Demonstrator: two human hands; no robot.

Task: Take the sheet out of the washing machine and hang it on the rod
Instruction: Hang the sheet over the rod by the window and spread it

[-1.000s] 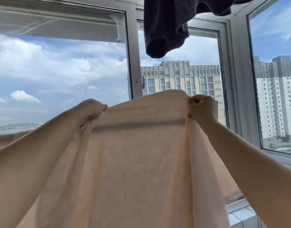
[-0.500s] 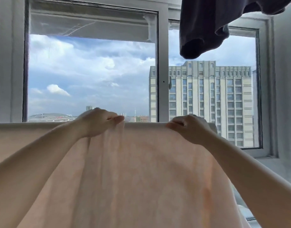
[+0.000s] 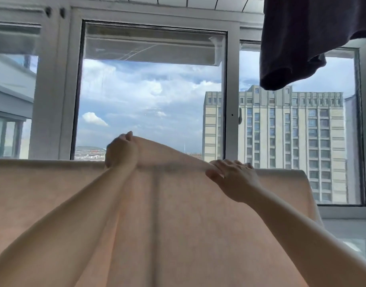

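A pale peach sheet (image 3: 178, 214) hangs in front of me, draped over a horizontal rod that it hides; its top fold runs across the frame from the left edge to about the right third. My left hand (image 3: 121, 151) is closed on a raised bunch of the sheet's top edge, lifted above the fold line. My right hand (image 3: 233, 177) lies on the top fold to the right, fingers spread and pressing on the cloth. The washing machine is out of view.
A dark purple garment (image 3: 302, 38) hangs from above at the upper right. White window frames (image 3: 231, 100) stand close behind the sheet, with a windowsill (image 3: 347, 226) at the lower right. Sky and a tall building show through the glass.
My left hand has lifted a bunch of the sheet's edge above the fold. My right hand has opened and now lies flat on the fold. The view has tilted up and turned left.
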